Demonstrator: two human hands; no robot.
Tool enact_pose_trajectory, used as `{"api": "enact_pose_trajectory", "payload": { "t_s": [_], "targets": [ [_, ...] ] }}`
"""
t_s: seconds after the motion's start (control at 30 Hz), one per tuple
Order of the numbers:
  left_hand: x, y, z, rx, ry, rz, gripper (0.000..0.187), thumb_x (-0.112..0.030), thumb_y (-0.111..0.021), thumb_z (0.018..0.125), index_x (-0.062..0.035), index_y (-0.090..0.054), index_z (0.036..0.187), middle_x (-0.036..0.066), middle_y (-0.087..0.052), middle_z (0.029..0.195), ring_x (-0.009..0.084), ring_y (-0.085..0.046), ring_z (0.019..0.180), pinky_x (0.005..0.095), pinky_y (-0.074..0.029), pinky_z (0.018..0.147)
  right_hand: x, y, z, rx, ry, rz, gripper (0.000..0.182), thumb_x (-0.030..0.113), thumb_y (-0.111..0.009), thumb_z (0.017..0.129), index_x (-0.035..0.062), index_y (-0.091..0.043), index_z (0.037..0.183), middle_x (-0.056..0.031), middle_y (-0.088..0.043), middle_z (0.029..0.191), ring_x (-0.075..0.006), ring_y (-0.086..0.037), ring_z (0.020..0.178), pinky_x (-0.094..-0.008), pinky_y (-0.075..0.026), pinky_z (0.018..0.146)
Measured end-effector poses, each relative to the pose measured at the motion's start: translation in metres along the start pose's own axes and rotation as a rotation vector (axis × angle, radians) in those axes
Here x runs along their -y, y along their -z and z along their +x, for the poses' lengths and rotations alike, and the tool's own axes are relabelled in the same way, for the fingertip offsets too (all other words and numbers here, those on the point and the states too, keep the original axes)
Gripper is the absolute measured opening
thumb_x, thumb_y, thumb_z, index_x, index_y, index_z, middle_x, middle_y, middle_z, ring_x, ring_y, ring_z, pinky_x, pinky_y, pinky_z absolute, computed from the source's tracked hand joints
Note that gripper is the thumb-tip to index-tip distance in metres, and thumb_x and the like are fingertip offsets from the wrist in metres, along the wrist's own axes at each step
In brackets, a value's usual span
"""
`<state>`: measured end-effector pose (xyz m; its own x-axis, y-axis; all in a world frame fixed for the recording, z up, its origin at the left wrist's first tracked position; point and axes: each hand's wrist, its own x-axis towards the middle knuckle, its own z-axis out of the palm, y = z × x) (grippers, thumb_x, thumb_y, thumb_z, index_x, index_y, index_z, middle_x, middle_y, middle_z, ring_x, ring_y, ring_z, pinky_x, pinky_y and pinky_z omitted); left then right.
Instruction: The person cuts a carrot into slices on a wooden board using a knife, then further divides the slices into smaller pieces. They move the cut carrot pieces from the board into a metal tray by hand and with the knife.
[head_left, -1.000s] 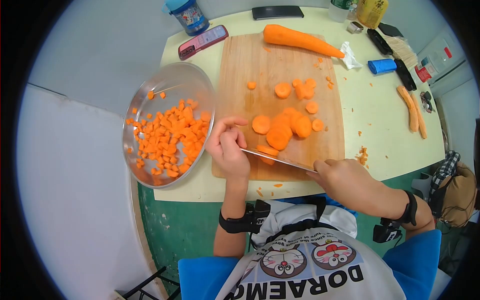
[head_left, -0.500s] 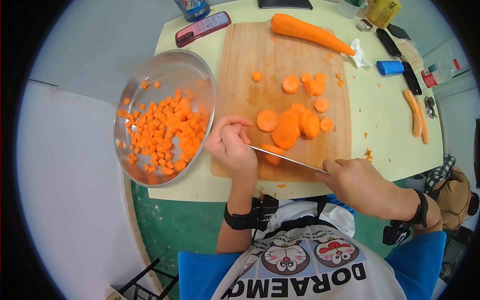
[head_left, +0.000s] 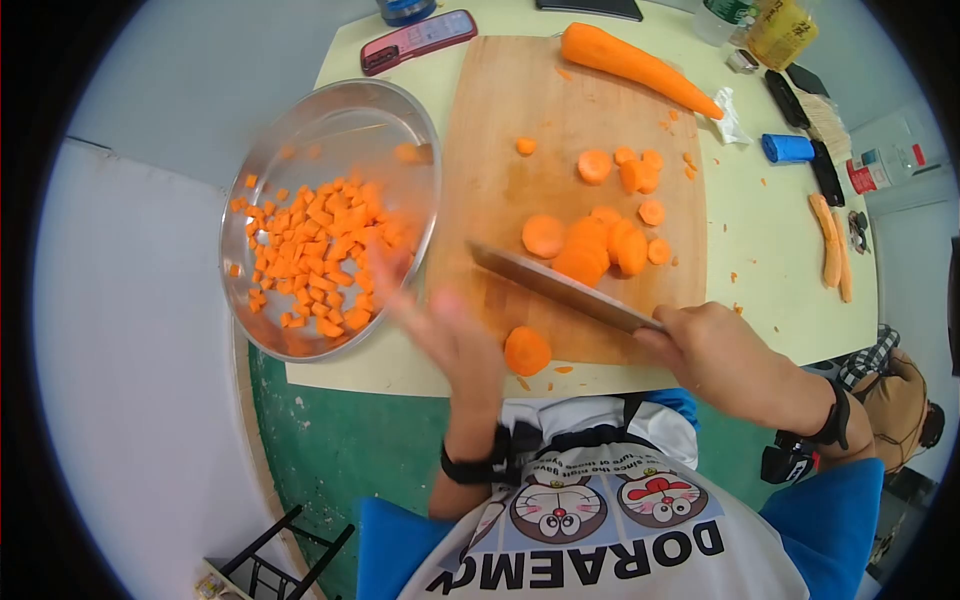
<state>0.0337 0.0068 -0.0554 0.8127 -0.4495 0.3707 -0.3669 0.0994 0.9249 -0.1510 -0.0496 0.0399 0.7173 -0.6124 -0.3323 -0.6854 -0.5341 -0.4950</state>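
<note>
My right hand [head_left: 725,360] grips the handle of a knife [head_left: 565,288], its blade slanting across the wooden cutting board [head_left: 490,95] against a cluster of carrot slices [head_left: 588,240]. My left hand [head_left: 458,345], smeared by motion, has its fingers apart between the board and the metal bowl [head_left: 350,105]; nothing shows in it. Diced carrot [head_left: 315,240] lies in the bowl, with some blurred orange pieces near its right side. A single carrot slice [head_left: 527,351] lies flat at the board's front edge, below the blade. One large peeled carrot [head_left: 640,68] rests across the board's far end.
A phone [head_left: 420,42] lies behind the bowl. Along the table's right side are a crumpled tissue [head_left: 732,118], a blue roll [head_left: 788,148], thin peeled carrots [head_left: 828,240] and bottles [head_left: 783,30]. A black stool frame [head_left: 285,560] stands on the floor at lower left.
My left hand has left the blade's tip and moved toward the bowl, fingers spreading. The knife has shifted up against the slice cluster. One slice now lies flat at the front edge.
</note>
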Motion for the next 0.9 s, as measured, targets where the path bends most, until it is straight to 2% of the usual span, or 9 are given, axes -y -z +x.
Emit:
{"api": "enact_pose_trajectory", "payload": {
  "t_s": [0.03,0.07,0.13,0.23,0.37,0.63,0.77,0.83,0.9],
  "targets": [
    [0.005,0.013,-0.011,-0.228,-0.149,0.050,0.040,-0.027,-0.048,0.087,-0.0002,-0.052,0.115,0.009,-0.048,0.109,0.0170,-0.043,0.100,0.0324,-0.034,0.085,0.000,0.002,0.003,-0.006,0.009,0.008,0.030,0.021,-0.052,0.089,-0.0028,-0.054,0.071,-0.0211,-0.054,0.057,-0.0390,-0.056,0.056,-0.0424,-0.047,0.051],
    [0.003,0.025,-0.019,-0.225,-0.157,0.049,0.040,-0.027,-0.048,0.087,-0.0002,-0.052,0.115,0.009,-0.048,0.109,0.0170,-0.043,0.100,0.0324,-0.034,0.085,-0.001,0.005,0.005,-0.018,-0.006,0.031,0.030,0.021,-0.052,0.089,-0.0034,-0.054,0.071,-0.0215,-0.053,0.056,-0.0394,-0.056,0.055,-0.0426,-0.046,0.050],
    [-0.003,0.053,-0.046,0.459,-0.321,0.341,0.040,-0.025,-0.058,0.082,-0.0041,-0.054,0.115,0.010,-0.043,0.117,0.0231,-0.041,0.105,0.0349,-0.034,0.088,0.000,0.004,0.001,0.008,-0.035,0.060,0.031,0.021,-0.053,0.088,-0.0041,-0.055,0.071,-0.0220,-0.052,0.055,-0.0398,-0.055,0.054,-0.0428,-0.046,0.049],
    [-0.008,0.055,-0.039,0.690,-0.331,0.596,0.043,-0.021,-0.068,0.075,-0.0052,-0.056,0.114,0.011,-0.046,0.113,0.0268,-0.043,0.105,0.0350,-0.033,0.091,0.005,0.010,-0.001,-0.022,0.001,0.109,0.030,0.019,-0.054,0.088,-0.0047,-0.056,0.070,-0.0229,-0.051,0.054,-0.0398,-0.054,0.053,-0.0420,-0.045,0.048],
    [-0.004,0.059,-0.026,0.648,-0.386,0.506,0.041,-0.016,-0.070,0.073,-0.0045,-0.058,0.111,0.012,-0.052,0.107,0.0262,-0.048,0.100,0.0340,-0.036,0.089,0.008,0.016,-0.014,-0.151,0.044,0.148,0.027,0.018,-0.056,0.087,-0.0033,-0.055,0.071,-0.0204,-0.049,0.051,-0.0377,-0.051,0.048,-0.0402,-0.042,0.046],
    [-0.012,0.031,0.003,0.573,0.081,0.256,0.023,-0.014,-0.054,0.088,0.0015,-0.060,0.104,0.014,-0.064,0.087,0.0250,-0.060,0.078,0.0318,-0.046,0.072,-0.007,0.028,-0.045,-0.414,-0.027,0.141,0.022,0.012,-0.059,0.086,-0.0027,-0.054,0.071,-0.0172,-0.044,0.050,-0.0307,-0.041,0.041,-0.0341,-0.035,0.042],
    [-0.011,0.020,0.011,0.633,-0.030,0.394,0.025,-0.016,-0.054,0.088,0.0020,-0.061,0.103,0.016,-0.061,0.094,0.0264,-0.059,0.084,0.0326,-0.045,0.076,-0.020,0.022,-0.064,-0.552,-0.089,0.172,0.020,0.013,-0.059,0.086,-0.0043,-0.058,0.076,-0.0168,-0.043,0.051,-0.0232,-0.039,0.040,-0.0317,-0.033,0.041],
    [-0.006,0.019,0.015,0.610,-0.269,0.562,0.031,-0.020,-0.057,0.085,0.0014,-0.058,0.107,0.017,-0.056,0.101,0.0291,-0.054,0.090,0.0374,-0.043,0.077,-0.030,0.020,-0.073,-0.599,-0.112,0.189,0.020,0.013,-0.059,0.086,-0.0045,-0.059,0.077,-0.0163,-0.043,0.051,-0.0206,-0.038,0.040,-0.0309,-0.033,0.041],
    [-0.014,0.018,0.015,0.692,-0.273,0.603,0.039,-0.024,-0.061,0.082,0.0001,-0.055,0.113,0.018,-0.051,0.109,0.0309,-0.050,0.098,0.0386,-0.041,0.082,-0.040,0.019,-0.081,-0.627,-0.143,0.160,0.019,0.013,-0.060,0.085,-0.0045,-0.061,0.079,-0.0153,-0.044,0.051,-0.0181,-0.036,0.041,-0.0296,-0.033,0.041]
  ]
}}
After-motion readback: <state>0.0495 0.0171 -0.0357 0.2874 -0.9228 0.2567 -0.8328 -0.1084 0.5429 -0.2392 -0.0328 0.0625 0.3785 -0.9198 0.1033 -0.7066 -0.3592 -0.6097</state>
